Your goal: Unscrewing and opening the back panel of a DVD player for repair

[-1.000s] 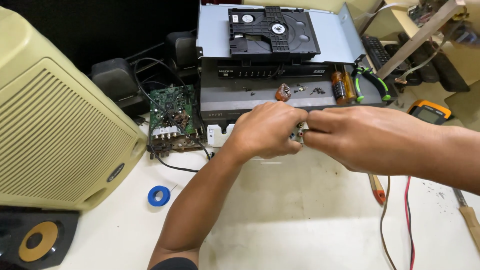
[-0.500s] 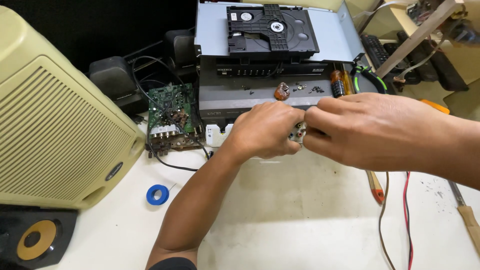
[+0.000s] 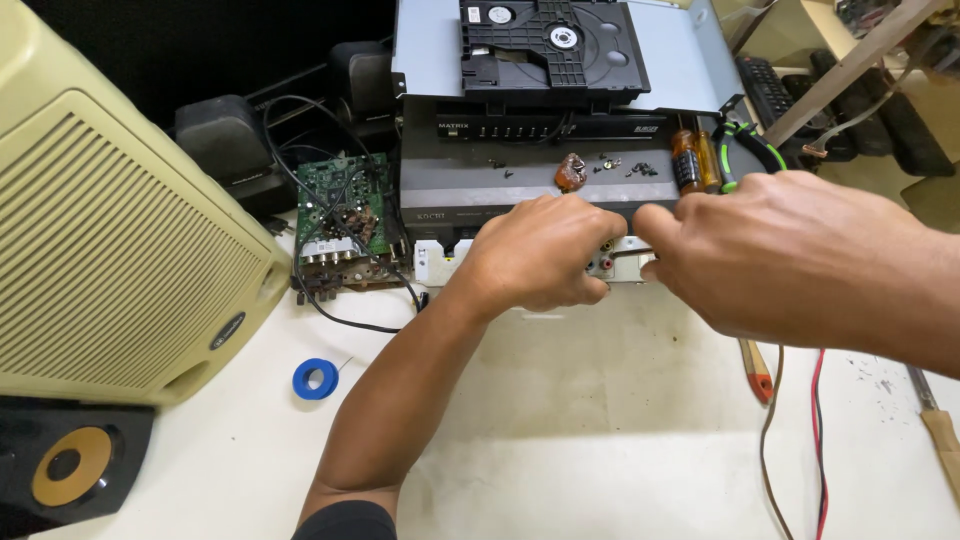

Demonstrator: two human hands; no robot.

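White workbench [image 3: 600,440] fills the lower view, with a dark backdrop behind it. Largest on it is a cream speaker cabinet [image 3: 110,250] with a slatted grille at the left edge, and below that a black speaker [image 3: 60,470] with a gold cone. At the back stands an opened disc player: its grey metal chassis [image 3: 420,50] carries a black disc drive tray [image 3: 550,45], and in front lies the dark front panel unit [image 3: 480,185], whose flat top holds loose black screws [image 3: 625,165] and a small brown lump [image 3: 570,172]. Two amber-handled screwdrivers [image 3: 690,160] and green-handled pliers [image 3: 750,150] lie beside it on the right. A green circuit board [image 3: 345,215] with black cables sits left of the panel, partly blocking the way to the small dark speakers [image 3: 225,140] behind.

Both hands meet at a small silver connector panel [image 3: 610,262] with round jacks, just in front of the dark unit. The left hand [image 3: 535,250] is curled over its left end, fingers gripping it. The right hand [image 3: 790,255] pinches its right end; its fingertips are mostly hidden.

A blue tape roll [image 3: 315,378] lies near the left forearm. Red and brown wires [image 3: 815,430] trail at the right.
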